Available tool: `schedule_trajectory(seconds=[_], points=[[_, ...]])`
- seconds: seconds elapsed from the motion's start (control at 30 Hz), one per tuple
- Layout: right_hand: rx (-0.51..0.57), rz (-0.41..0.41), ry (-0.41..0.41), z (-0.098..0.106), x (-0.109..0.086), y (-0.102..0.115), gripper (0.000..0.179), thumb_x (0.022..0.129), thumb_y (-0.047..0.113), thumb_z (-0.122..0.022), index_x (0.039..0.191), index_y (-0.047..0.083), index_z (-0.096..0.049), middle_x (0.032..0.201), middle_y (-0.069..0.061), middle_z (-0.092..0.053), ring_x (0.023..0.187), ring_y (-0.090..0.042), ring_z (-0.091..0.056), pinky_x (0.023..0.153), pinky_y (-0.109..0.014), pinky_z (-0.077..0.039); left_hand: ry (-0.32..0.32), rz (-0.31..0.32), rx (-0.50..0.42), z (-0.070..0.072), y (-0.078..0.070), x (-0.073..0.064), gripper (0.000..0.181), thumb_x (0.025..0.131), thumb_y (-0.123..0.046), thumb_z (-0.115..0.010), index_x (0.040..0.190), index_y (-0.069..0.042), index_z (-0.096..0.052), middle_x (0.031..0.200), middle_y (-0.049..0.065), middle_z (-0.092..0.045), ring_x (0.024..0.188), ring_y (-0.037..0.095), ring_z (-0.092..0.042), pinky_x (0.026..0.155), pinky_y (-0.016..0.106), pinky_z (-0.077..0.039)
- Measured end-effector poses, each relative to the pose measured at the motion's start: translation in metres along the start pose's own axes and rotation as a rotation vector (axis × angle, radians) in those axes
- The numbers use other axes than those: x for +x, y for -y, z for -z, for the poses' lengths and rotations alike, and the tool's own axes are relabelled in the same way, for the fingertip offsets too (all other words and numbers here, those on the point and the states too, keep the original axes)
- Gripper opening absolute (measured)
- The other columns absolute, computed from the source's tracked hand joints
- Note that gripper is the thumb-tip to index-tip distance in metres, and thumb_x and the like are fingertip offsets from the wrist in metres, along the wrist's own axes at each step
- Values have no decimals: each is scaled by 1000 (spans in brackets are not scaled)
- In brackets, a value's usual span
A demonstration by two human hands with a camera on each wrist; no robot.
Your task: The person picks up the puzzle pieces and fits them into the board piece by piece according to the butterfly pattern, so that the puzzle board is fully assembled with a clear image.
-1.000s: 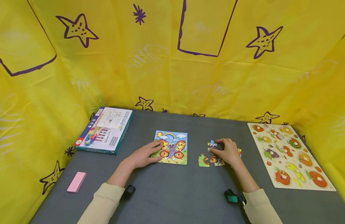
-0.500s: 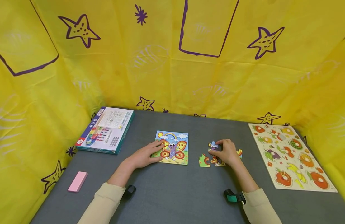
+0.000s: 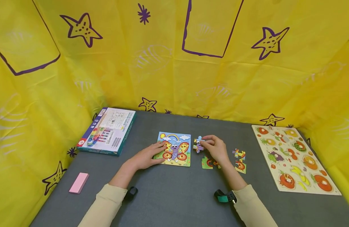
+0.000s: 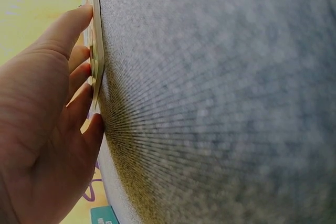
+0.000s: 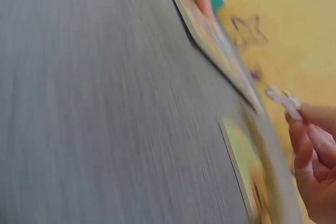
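A square butterfly picture puzzle lies flat on the grey table. My left hand rests on its left side, fingers spread and fairly straight; the left wrist view shows this hand against the puzzle's edge. Between thumb and fingertips, my right hand pinches a jigsaw piece with a purple butterfly face, just right of the puzzle. In the right wrist view that piece is lifted off the table and blurred. Below the right hand lies a green corner piece, and another piece is partly hidden by the hand.
Further right lie two more jigsaw pieces, an upper one and a lower one. A fruit peg board is at the far right. On the left are a boxed toy and a pink block. Yellow cloth hangs behind.
My right hand has lifted the butterfly-face jigsaw piece and carried it left and slightly away, toward the puzzle, uncovering the pieces on the right. The left hand has stayed put.
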State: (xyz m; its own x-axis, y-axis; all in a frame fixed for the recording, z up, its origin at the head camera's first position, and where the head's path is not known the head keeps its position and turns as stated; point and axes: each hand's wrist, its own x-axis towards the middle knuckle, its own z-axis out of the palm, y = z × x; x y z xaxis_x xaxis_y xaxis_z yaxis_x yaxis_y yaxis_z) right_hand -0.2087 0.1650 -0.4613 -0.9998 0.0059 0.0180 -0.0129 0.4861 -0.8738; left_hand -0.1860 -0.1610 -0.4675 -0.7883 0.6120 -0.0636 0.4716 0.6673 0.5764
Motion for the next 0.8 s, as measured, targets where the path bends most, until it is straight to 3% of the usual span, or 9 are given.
schedule_trajectory(seconds=[0.13,0.3,0.5,0.8], points=[[125,-34,92,-31,1,17,26,85,25,-77,100,5,-71,80,-3,-74,67,-20,-62,56,-24,-45,12,18,4,0,-1,-1,65,97,-38,-60,150,-8,-38,158,10,-26,146,33,-17,114,52,-20],[179,-5,151,-62,4,31,18,83,18,-79,94,5,-72,76,-4,-73,63,-18,-67,58,-26,-53,6,1,4,0,-1,-1,64,98,-36,-58,150,-6,-37,158,12,-27,146,35,-17,114,53,-20],[109,-3,168,-81,10,35,17,83,19,-79,90,5,-73,72,-2,-71,57,-13,-68,54,-25,-54,-7,-33,12,0,-1,-1,62,99,-34,-58,149,-4,-38,157,13,-29,146,36,-17,114,54,-19],[-23,71,161,-88,14,33,14,84,19,-79,87,6,-73,66,1,-69,53,-10,-66,52,-25,-53,9,-60,34,0,-2,-1,55,99,-31,-57,148,-11,-43,158,15,-27,145,38,-17,112,57,-20]])
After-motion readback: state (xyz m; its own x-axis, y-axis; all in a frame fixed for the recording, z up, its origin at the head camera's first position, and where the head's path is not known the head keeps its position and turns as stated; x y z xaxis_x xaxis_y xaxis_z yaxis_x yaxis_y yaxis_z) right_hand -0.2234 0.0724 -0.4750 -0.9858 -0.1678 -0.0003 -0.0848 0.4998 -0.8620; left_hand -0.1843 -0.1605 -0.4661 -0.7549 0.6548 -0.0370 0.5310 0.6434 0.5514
